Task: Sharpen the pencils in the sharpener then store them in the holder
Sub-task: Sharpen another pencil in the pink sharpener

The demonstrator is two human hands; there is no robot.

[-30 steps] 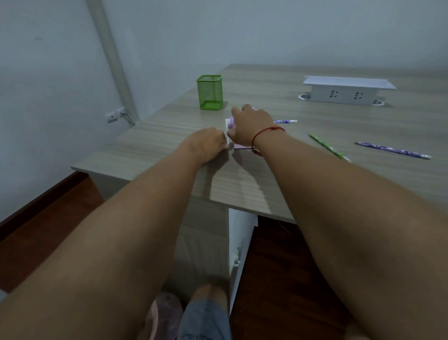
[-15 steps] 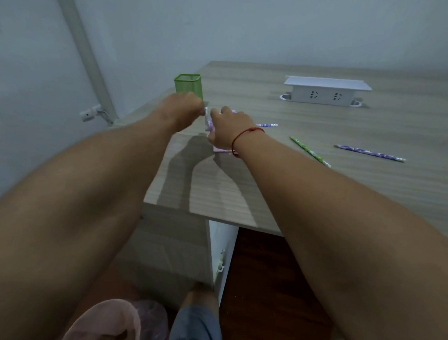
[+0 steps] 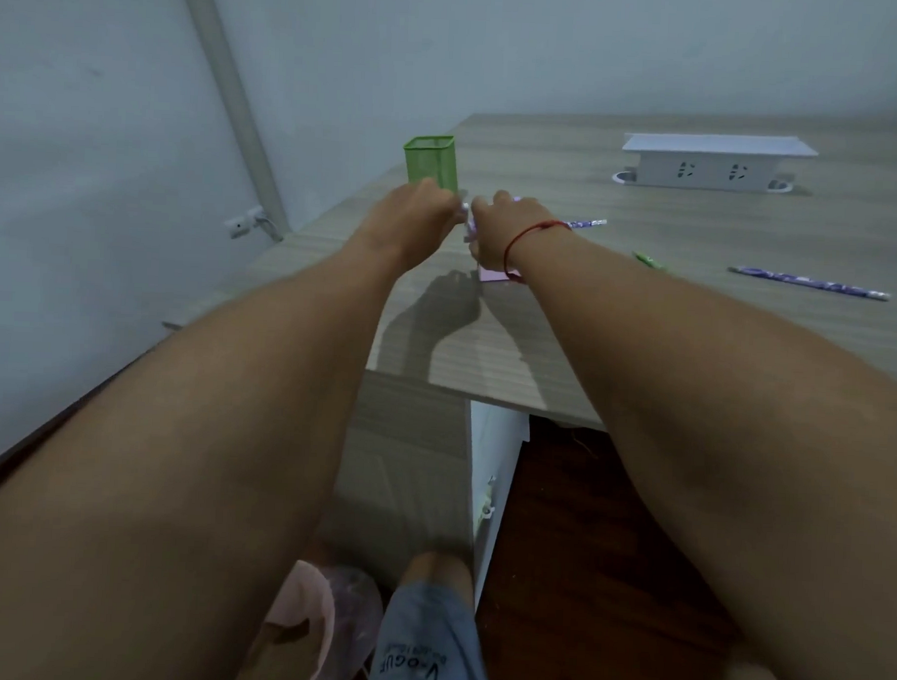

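Observation:
My right hand (image 3: 497, 234), with a red string at the wrist, is closed over a pink and white pencil sharpener (image 3: 493, 275) and hides most of it. A purple patterned pencil (image 3: 587, 223) sticks out flat to the right from behind that hand. My left hand (image 3: 416, 215) is pinched on the small white crank (image 3: 465, 209) at the sharpener's left side. Just behind my left hand stands the green mesh holder (image 3: 428, 159), upright, with no pencil showing above its rim.
On the wooden table (image 3: 486, 362), a green pencil (image 3: 650, 259) and another purple pencil (image 3: 808, 282) lie to the right. A white socket box (image 3: 716, 164) sits at the back. A pink bin (image 3: 300, 621) stands on the floor below.
My left hand rose from table level beside the sharpener up to its upper left side and stays there. My right hand stayed on the sharpener. The view shifted.

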